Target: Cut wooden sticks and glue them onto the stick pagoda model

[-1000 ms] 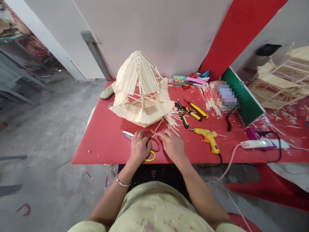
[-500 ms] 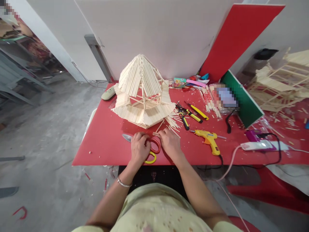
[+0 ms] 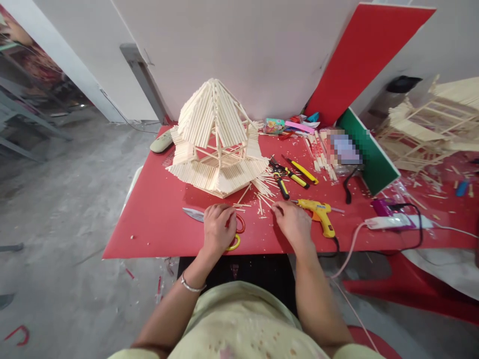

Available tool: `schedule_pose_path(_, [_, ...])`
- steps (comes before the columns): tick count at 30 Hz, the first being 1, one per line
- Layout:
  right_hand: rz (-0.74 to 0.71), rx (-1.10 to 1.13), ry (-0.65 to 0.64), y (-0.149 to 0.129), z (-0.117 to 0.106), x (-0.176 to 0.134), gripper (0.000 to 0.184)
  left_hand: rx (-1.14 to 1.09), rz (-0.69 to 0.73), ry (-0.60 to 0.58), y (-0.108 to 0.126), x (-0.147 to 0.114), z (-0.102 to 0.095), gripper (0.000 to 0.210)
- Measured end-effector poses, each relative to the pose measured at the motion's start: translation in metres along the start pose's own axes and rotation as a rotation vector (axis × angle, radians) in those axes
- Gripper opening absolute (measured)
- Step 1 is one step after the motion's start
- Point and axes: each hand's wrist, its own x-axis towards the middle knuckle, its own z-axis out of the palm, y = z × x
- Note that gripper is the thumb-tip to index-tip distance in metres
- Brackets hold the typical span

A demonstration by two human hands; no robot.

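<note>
My left hand (image 3: 220, 228) lies curled over the scissors (image 3: 193, 214), which rest flat on the red table. Their blade points left from under my palm, and the red and yellow handle loops show at its right; whatever my fingers hold is hidden. My right hand (image 3: 292, 223) is just left of the hot glue gun (image 3: 318, 212), thumb and fingertips closed at the end of a thin wooden stick (image 3: 266, 201). Loose sticks (image 3: 265, 184) are scattered beside a pavilion model (image 3: 219, 144) built of pale sticks, with a pointed roof and a wide base.
Wire cutters (image 3: 282, 177) and a yellow utility knife (image 3: 304, 172) lie right of the model. A green board (image 3: 370, 154) stands further right, near a power strip (image 3: 389, 223) with cords. Another stick model (image 3: 430, 124) sits beyond. A beige computer mouse (image 3: 161, 142) is at left.
My right hand has moved right, from the small sticks by the scissors to near the glue gun. My left hand has shifted slightly right over the scissors. The view has swung a little.
</note>
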Motion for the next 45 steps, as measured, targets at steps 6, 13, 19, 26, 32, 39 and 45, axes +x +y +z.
schedule_pose_path(6, [-0.035,0.021,-0.039,-0.011,0.008,-0.001,0.028,-0.063,-0.027,-0.034,0.003,0.0,0.0,0.018])
schedule_pose_path(13, [-0.071,0.01,-0.052,-0.027,0.007,0.006,0.024,-0.111,-0.09,-0.042,0.001,-0.004,-0.001,0.017])
schedule_pose_path(19, [-0.087,-0.003,-0.092,-0.036,0.012,0.022,0.02,-0.16,-0.114,-0.035,-0.003,-0.006,0.0,0.018])
schedule_pose_path(26, [-0.219,0.173,-0.077,-0.027,0.002,0.025,0.019,-0.292,-0.171,-0.028,-0.002,-0.006,-0.006,0.016])
schedule_pose_path(32, [-0.474,0.623,-0.091,-0.035,-0.005,0.002,0.027,-0.363,-0.165,-0.109,0.007,0.005,-0.011,0.041])
schedule_pose_path(39, [-0.342,0.93,-0.22,-0.051,0.008,-0.019,0.022,-0.25,0.022,-0.331,0.008,-0.005,-0.012,0.025])
schedule_pose_path(45, [-0.278,0.662,-0.015,-0.04,0.019,-0.009,0.031,-0.114,-0.19,-0.193,0.007,-0.009,-0.022,0.027])
